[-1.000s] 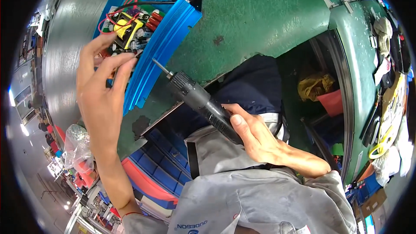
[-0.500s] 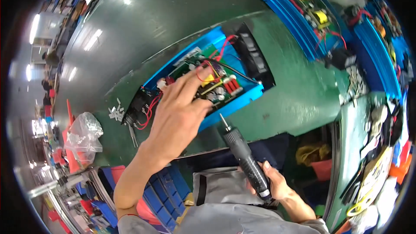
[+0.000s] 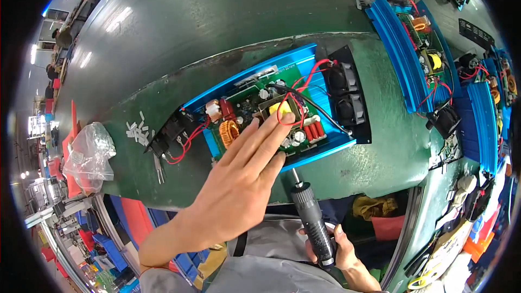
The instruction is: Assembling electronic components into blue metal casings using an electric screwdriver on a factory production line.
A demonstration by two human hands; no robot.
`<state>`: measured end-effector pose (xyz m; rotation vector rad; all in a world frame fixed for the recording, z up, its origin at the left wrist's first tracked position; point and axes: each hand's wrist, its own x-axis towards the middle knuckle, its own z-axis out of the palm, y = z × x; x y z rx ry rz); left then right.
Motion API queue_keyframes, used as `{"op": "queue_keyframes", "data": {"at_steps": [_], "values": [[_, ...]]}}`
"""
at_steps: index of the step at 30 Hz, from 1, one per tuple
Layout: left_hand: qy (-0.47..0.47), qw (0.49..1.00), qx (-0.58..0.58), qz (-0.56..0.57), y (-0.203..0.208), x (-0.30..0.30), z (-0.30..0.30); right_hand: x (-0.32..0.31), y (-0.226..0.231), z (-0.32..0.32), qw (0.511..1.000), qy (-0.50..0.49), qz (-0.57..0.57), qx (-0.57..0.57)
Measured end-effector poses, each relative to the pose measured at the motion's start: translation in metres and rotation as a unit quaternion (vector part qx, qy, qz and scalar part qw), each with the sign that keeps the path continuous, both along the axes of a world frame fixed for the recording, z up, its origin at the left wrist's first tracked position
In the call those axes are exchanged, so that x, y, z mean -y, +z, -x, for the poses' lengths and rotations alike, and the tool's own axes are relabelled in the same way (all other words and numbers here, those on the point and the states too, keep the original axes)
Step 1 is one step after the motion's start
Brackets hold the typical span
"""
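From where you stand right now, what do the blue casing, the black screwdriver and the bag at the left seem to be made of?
Blue casing: probably coated aluminium, satin, from its metallic sheen and thin walls.
Black screwdriver: dark, dull body, likely plastic; shiny silvery bit, likely steel.
Bag: thin clear plastic, glossy, judging by its crinkled highlights.

The bare left forearm (image 3: 168, 244) comes in from the lower left and rises to the right, with its wrist nearly straight. The bare left hand (image 3: 233, 195) is spread palm down, its back turned up; its long fingers (image 3: 251, 157) reach up and to the right, lying close together, and its thumb (image 3: 274, 167) extends below them. Lower and to the right, the bare right hand (image 3: 344, 249) is closed in a grip, its thumb (image 3: 340, 234) pointing upward.
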<state>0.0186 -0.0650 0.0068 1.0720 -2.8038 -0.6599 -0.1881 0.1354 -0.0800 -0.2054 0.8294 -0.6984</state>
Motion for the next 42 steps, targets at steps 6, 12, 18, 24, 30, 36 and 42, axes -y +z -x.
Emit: {"op": "queue_keyframes", "data": {"at_steps": [6, 12, 18, 24, 30, 36, 42], "values": [[0.006, 1.000, -0.002, 0.017, -0.015, -0.009, -0.009, -0.002, 0.000, -0.003, 0.994, 0.011, 0.011, -0.107], [-0.012, 0.996, -0.044, 0.075, -0.025, -0.012, -0.010, -0.018, -0.006, -0.010, 0.997, -0.062, -0.039, 0.022], [0.167, 0.959, -0.190, 0.125, -0.001, -0.009, -0.079, -0.069, -0.056, 0.020, 0.962, -0.116, -0.135, -0.209], [0.441, 0.865, -0.166, 0.170, -0.030, 0.011, -0.221, -0.073, -0.069, 0.018, 0.951, -0.190, -0.075, -0.234], [0.524, 0.841, -0.085, 0.104, -0.058, 0.042, -0.229, -0.068, -0.069, 0.003, 0.951, -0.196, -0.005, -0.239], [0.467, 0.863, 0.049, 0.187, -0.058, 0.048, -0.226, -0.038, -0.033, -0.018, 0.947, -0.040, 0.125, -0.293], [0.385, 0.893, -0.010, 0.234, -0.030, 0.058, -0.263, -0.026, -0.008, -0.027, 0.926, 0.057, 0.176, -0.329]]}}
